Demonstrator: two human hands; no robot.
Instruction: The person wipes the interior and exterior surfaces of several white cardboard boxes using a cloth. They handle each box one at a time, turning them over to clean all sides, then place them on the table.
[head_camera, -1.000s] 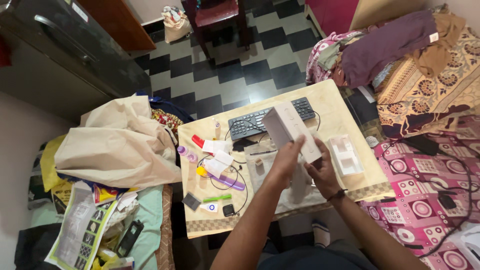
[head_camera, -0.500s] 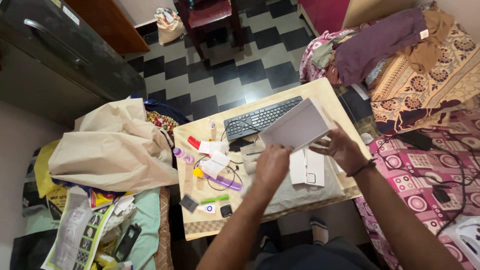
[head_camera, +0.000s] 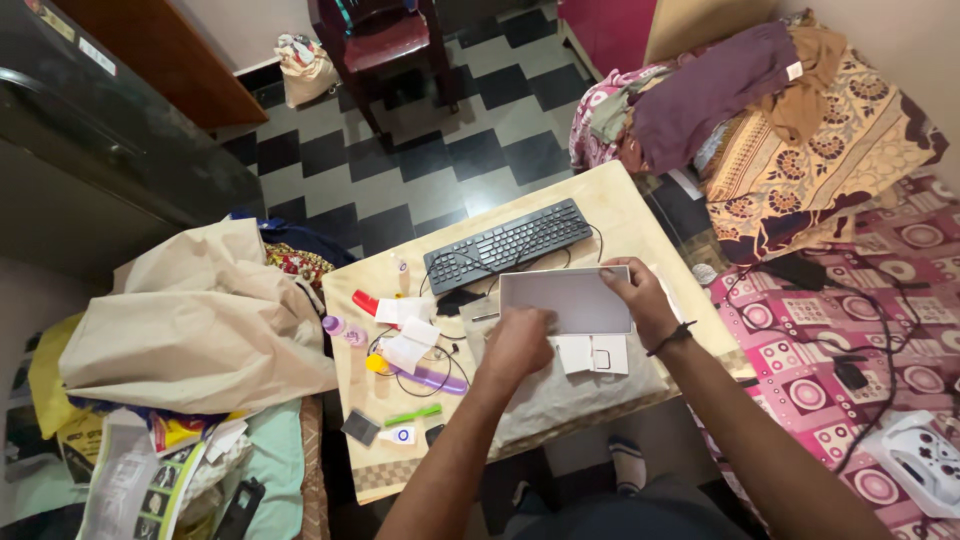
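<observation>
- Both hands hold a flat grey box (head_camera: 567, 300) level above the table (head_camera: 640, 215), just in front of the keyboard (head_camera: 506, 243).
- Left hand (head_camera: 517, 343): fingers curled on the box's near left edge.
- Right hand (head_camera: 637, 297): fingers closed over its right end.
- White cards (head_camera: 592, 354) lie beneath on a grey pouch (head_camera: 560, 392).

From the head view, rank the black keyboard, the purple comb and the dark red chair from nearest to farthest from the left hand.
Measured from the left hand:
1. Purple comb, just to its left on the table.
2. Black keyboard, beyond it at the table's far edge.
3. Dark red chair, far off on the checkered floor.
</observation>
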